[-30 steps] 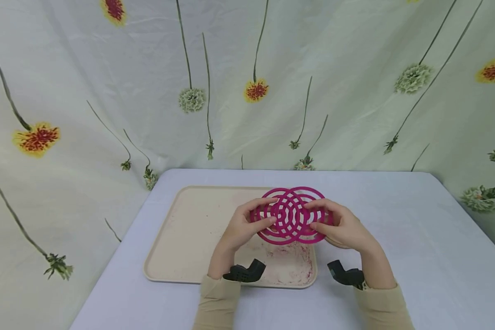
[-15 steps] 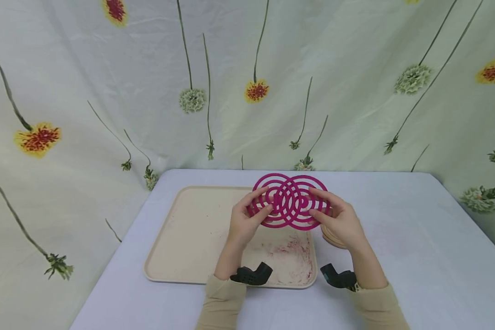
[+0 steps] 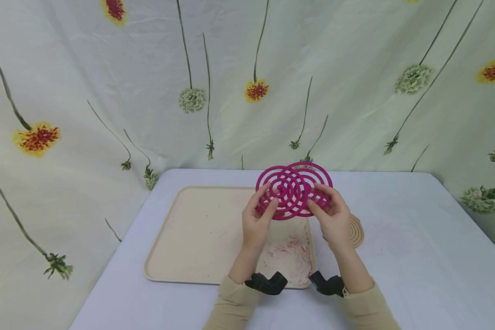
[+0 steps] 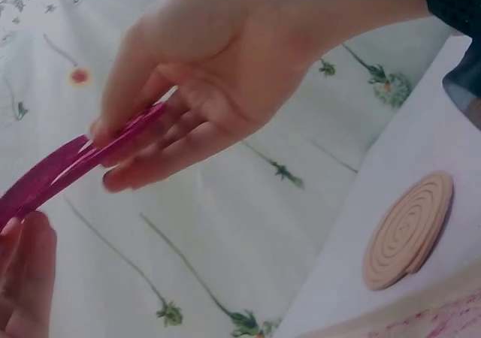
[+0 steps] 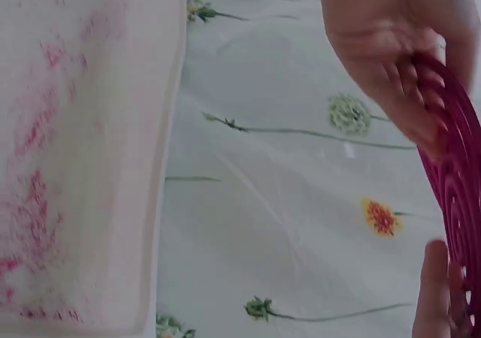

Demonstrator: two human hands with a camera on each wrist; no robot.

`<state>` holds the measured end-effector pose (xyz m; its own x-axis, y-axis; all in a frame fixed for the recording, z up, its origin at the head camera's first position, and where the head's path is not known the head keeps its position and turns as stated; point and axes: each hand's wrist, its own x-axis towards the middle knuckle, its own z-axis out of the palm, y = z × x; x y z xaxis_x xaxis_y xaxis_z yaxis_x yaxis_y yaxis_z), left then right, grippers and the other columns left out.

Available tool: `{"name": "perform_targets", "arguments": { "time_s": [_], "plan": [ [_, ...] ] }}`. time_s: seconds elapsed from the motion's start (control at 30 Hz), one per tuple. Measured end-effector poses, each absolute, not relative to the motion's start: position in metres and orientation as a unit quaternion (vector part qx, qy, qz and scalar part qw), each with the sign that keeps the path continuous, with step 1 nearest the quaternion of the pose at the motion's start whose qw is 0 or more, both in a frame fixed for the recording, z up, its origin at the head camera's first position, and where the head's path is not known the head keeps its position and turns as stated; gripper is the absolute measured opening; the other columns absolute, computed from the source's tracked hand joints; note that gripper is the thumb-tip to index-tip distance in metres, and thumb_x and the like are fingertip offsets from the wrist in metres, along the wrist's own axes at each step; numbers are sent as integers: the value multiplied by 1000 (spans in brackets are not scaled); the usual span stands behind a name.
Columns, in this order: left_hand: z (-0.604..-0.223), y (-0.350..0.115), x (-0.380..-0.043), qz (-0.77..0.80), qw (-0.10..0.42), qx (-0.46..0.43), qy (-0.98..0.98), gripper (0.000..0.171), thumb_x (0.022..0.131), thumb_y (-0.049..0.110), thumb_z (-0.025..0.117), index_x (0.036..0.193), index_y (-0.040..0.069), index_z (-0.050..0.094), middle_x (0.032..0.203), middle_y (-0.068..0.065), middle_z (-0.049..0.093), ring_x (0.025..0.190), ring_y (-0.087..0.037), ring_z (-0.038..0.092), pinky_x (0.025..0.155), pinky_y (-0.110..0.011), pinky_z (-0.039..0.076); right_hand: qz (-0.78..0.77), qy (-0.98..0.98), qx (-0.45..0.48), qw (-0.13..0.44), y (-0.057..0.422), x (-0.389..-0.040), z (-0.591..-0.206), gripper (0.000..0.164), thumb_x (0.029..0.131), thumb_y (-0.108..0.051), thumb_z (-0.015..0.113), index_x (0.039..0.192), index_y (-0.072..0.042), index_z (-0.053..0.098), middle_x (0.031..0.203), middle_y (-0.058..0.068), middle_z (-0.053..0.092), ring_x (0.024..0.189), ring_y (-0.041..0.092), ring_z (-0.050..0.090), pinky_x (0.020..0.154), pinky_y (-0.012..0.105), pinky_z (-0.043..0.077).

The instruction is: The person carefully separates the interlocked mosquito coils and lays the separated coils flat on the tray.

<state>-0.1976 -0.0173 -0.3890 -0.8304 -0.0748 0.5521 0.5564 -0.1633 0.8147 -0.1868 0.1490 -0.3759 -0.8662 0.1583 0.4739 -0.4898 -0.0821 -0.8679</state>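
Two magenta spiral mosquito coils overlap between my hands, held up over the right part of the tray in the head view. My left hand (image 3: 255, 227) pinches the left coil (image 3: 282, 189) between thumb and fingers. The right coil (image 3: 307, 188) is pinched by my right hand (image 3: 335, 224) in the same way. Seen edge-on in the left wrist view, the magenta coils (image 4: 56, 174) lie close together with a narrow gap. In the right wrist view they are cut off by the frame's edge. Whether their spirals interlock cannot be told.
A beige tray (image 3: 181, 247) with magenta smears lies on the white-covered table (image 3: 416, 238). Right of it rests a stack of tan spiral coils (image 3: 356, 231), partly behind my right hand. Behind the table hangs a flower-printed cloth (image 3: 354, 91).
Both hands have risen and drawn closer together, lifting the magenta coils away from me. The tan coils have come into view behind my right hand.
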Motion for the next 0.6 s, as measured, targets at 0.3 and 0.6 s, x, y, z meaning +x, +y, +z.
{"name": "perform_targets", "arguments": {
  "time_s": [0.3, 0.6],
  "plan": [
    [-381, -53, -201, -702, 58, -256, -662, 44, 83, -6, 65, 126, -1, 55, 122, -19, 55, 104, -23, 58, 84, -32, 52, 623, -750, 214, 61, 196, -182, -365, 43, 87, 2, 62, 127, 4, 49, 124, 21, 48, 97, 12, 60, 75, 30, 54],
    [-381, -63, -203, -675, 76, -235, -695, 34, 84, -7, 64, 117, -8, 59, 112, -24, 62, 92, -19, 61, 79, -23, 52, 632, -743, 202, 86, 195, -184, -368, 46, 87, 1, 63, 130, 1, 50, 125, 23, 49, 99, 12, 61, 75, 29, 54]
  ]
}}
